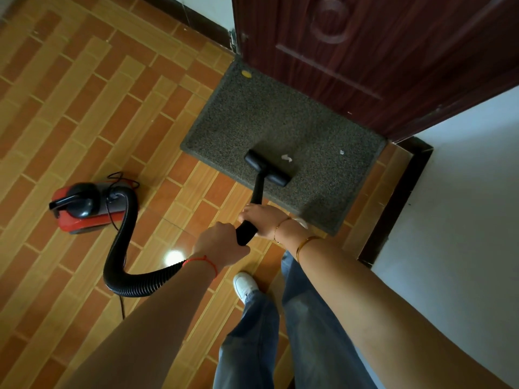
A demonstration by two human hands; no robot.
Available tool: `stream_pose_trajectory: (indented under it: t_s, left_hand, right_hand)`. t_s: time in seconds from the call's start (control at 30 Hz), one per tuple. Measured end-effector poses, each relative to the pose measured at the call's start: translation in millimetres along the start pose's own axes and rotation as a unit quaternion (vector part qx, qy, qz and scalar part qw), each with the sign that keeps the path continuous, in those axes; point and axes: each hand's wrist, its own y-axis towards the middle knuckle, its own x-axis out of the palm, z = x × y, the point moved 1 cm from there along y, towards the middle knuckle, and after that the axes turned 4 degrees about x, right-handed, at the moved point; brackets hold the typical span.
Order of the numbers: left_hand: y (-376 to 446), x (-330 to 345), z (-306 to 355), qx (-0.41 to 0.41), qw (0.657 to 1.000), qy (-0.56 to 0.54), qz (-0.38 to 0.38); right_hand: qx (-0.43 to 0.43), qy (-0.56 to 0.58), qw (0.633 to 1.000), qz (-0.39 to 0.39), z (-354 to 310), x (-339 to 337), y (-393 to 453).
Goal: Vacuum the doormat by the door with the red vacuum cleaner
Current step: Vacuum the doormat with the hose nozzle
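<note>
I see both hands curled round the black wand [257, 192]: left hand [220, 242] nearer, right hand [262, 217] farther. Its floor nozzle [266, 172] rests on the grey doormat [252, 113] by the door [365, 51]; the red vacuum cleaner [84, 207] sits left.

I see a brick-patterned tile floor [84, 113]. On it the grey doormat [269, 122] lies beyond my fingers [254, 210], the red vacuum cleaner [84, 206] off to their left.

vacuum cleaner [84, 209] red/black | doormat [280, 122] speckled grey | door [379, 51] dark brown
</note>
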Motion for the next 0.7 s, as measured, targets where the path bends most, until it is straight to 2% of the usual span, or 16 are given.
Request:
stream_pose_trajectory:
  t_s: [0.33,0.7]
  left_hand:
    - [-31.5,30.5,-36.5,-0.014,1.0,0.016,0.007]
    - [-7.1,14.8,-1.6,-0.016,1.0,0.005,0.011]
  right_hand:
    - [-0.012,-0.011,1.0,0.013,-46.6,32.1,-3.4]
    - [-0.037,-0.057,0.998,0.005,0.0,13.3,5.9]
